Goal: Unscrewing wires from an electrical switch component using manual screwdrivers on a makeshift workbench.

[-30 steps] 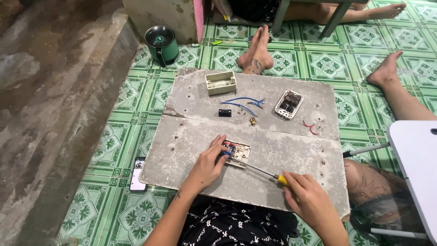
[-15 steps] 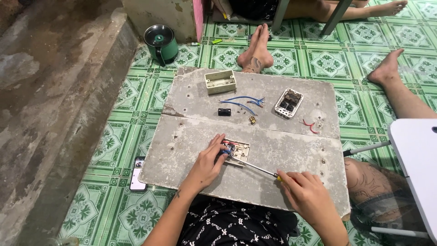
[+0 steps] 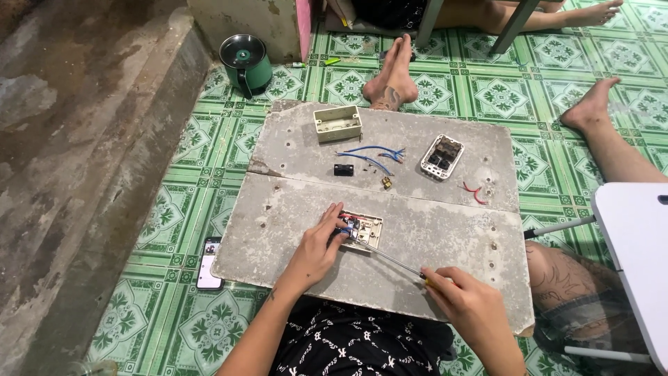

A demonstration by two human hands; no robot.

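I sit at a grey concrete-like board (image 3: 431,230) on the floor. My left hand (image 3: 316,244) pinches a small beige switch module (image 3: 365,230) with blue wires near the board's front. My right hand (image 3: 470,306) grips a screwdriver (image 3: 393,259) by its yellow handle; the long shaft runs up-left with its tip at the module. Farther back lie a beige mounting box (image 3: 337,124), loose blue wires (image 3: 372,157), a small black part (image 3: 342,169), a white switch plate (image 3: 442,156) and a red wire piece (image 3: 473,192).
A green kettle (image 3: 245,63) stands at the back left. A phone (image 3: 208,264) lies on the green tiles beside the board. Other people's feet (image 3: 390,76) and a leg (image 3: 612,139) rest around it. A white stool (image 3: 637,257) is on the right; a concrete step runs along the left.
My right hand with the screwdriver has shifted slightly, the shaft staying pointed at the module. My left hand keeps its hold on the module.
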